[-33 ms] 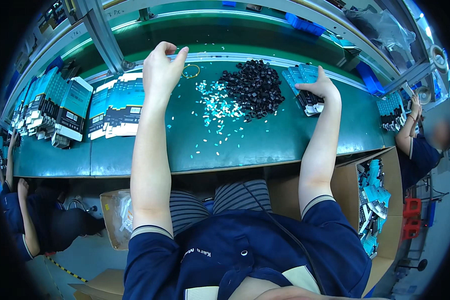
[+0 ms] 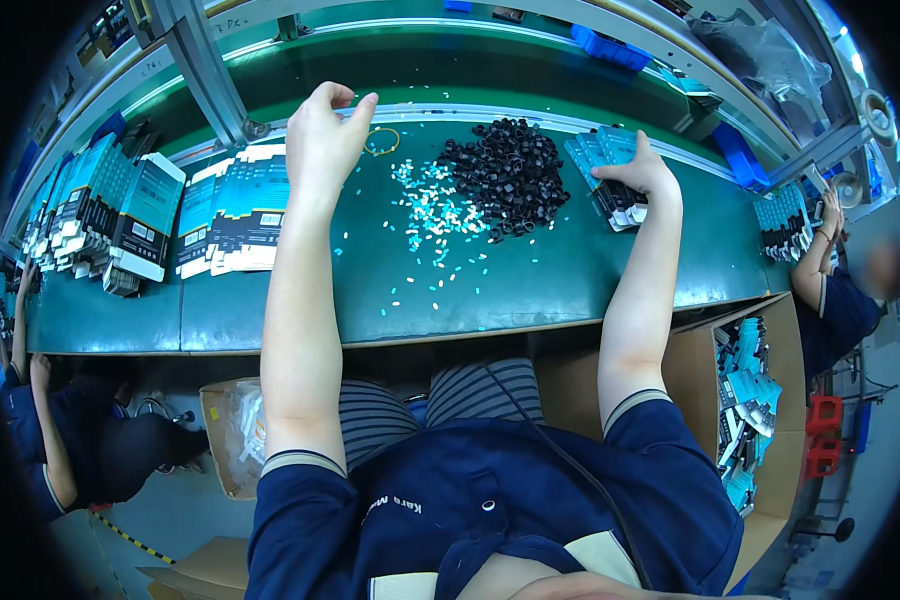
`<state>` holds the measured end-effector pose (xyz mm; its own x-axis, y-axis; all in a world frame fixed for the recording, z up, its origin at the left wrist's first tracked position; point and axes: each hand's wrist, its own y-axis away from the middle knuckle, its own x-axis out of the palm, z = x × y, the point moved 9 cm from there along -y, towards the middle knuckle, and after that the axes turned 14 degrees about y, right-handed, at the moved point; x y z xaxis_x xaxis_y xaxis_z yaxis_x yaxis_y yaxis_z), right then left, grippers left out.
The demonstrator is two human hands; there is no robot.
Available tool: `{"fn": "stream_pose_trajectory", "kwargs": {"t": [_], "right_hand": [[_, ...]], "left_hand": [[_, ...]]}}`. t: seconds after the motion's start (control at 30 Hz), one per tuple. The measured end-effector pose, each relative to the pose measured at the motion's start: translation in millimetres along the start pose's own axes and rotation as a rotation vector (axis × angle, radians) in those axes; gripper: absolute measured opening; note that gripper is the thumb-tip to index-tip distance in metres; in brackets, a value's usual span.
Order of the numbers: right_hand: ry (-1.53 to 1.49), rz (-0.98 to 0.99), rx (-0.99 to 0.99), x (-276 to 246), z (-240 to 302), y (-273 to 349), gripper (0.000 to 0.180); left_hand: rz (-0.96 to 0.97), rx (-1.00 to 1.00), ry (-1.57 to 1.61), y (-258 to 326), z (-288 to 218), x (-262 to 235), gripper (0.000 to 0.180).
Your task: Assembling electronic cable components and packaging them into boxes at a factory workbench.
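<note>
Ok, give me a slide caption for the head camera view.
Right hand at teal boxes, left hand half curled, a pile of small black pieces between the hands.

Glossy tabletop (image 2: 370, 290), smooth card boxes (image 2: 235, 205), black plastic pieces (image 2: 510, 180)

Holds the left hand (image 2: 325, 130) above the green table (image 2: 530, 285), near a yellow loop (image 2: 381, 154), with thumb apart from curled fingers. Reaches the right hand (image 2: 650, 172) over a fan of teal cartons (image 2: 608, 148), with thumb and fingers spread wide. Shows a heap of black parts (image 2: 507, 178) between both hands, beside scattered white and teal pellets (image 2: 432, 213). Includes stacked cartons (image 2: 235, 215) at left and a cardboard box (image 2: 788, 350) at right.
</note>
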<state>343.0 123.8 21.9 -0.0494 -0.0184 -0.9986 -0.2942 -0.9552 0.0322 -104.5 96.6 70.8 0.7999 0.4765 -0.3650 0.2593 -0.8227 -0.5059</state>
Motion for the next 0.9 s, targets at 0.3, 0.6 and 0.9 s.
{"fn": "stream_pose_trajectory", "kwargs": {"t": [0.3, 0.6, 0.9], "right_hand": [[0.007, -0.011, -0.051, 4.6, 11.0, -5.7, 0.118], [0.009, -0.089, -0.141, -19.3, 25.5, 20.2, 0.113], [-0.005, -0.034, -0.185, -1.9, 15.0, 1.6, 0.115]], "left_hand": [[0.070, 0.035, 0.038, 4.1, -6.7, 8.2, 0.033], [0.090, 0.027, 0.082, 4.1, -7.2, 9.6, 0.031], [0.113, 0.044, 0.110, 3.5, -6.3, 13.5, 0.032]]}}
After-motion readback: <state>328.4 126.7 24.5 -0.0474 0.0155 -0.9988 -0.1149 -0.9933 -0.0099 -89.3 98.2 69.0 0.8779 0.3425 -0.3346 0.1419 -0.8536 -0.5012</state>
